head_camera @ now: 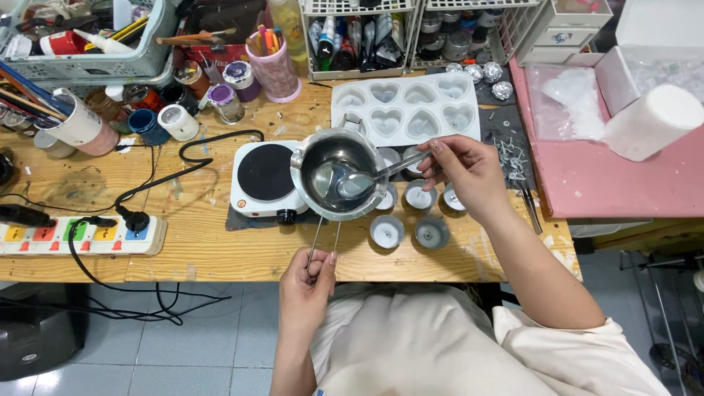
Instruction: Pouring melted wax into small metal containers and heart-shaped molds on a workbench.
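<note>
A steel melting pot [317, 150] with clear liquid in it is held above the wooden table, just right of a small white hot plate [265, 176]. My left hand [308, 286] grips the pot's long wire handle [320, 238] near the table's front edge. My right hand [468, 172] holds a metal spoon [370, 180] whose bowl dips into the pot. Several small round tealight cups [386, 231] with white wax stand under and beside the pot. A white heart-shaped mould tray [405, 110] lies behind them.
A power strip [81, 236] with a black cable sits at the front left. Paint jars, a pink pen cup [277, 70] and baskets of supplies crowd the back. A pink board [609, 176] with a white wax cylinder [653, 121] lies at the right.
</note>
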